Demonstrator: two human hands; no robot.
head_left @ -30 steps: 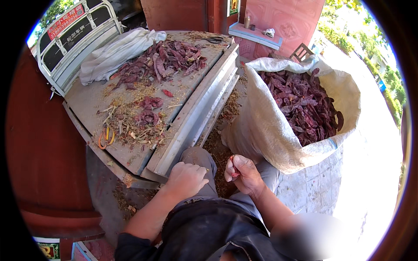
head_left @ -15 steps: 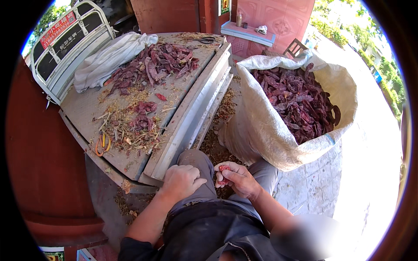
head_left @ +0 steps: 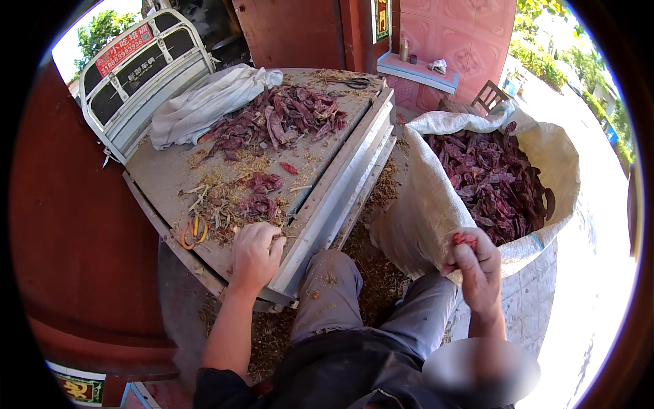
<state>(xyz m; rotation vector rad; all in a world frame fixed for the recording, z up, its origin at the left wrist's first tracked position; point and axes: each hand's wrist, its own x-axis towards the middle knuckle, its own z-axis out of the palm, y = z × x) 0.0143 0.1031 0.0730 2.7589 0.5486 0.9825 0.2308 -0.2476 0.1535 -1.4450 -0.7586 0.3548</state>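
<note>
My left hand [head_left: 255, 252] is curled at the near edge of the metal bed [head_left: 163, 177], by a litter of stems and seeds [head_left: 221, 211]; what its fingers hold is unclear. Orange-handled scissors [head_left: 194, 235] lie left of it. My right hand [head_left: 477, 269] pinches a crumpled red dried chilli piece [head_left: 465, 240] at the front rim of a large white woven sack [head_left: 426, 198] packed with dark dried chillies [head_left: 490, 177]. Farther back on the bed are small chilli clumps [head_left: 262, 183] and a larger loose heap [head_left: 279, 116].
A crumpled white cloth or sack [head_left: 191, 112] lies by the white rail [head_left: 122, 95], with dark scissors [head_left: 357, 83] at the back. My legs [head_left: 320, 293] are below the bed edge. Behind stand a tiled ledge [head_left: 415, 71] and a wooden chair [head_left: 489, 95].
My left hand has moved up and forward to the bed's edge. My right hand has moved right and up to the sack's rim, carrying the red piece.
</note>
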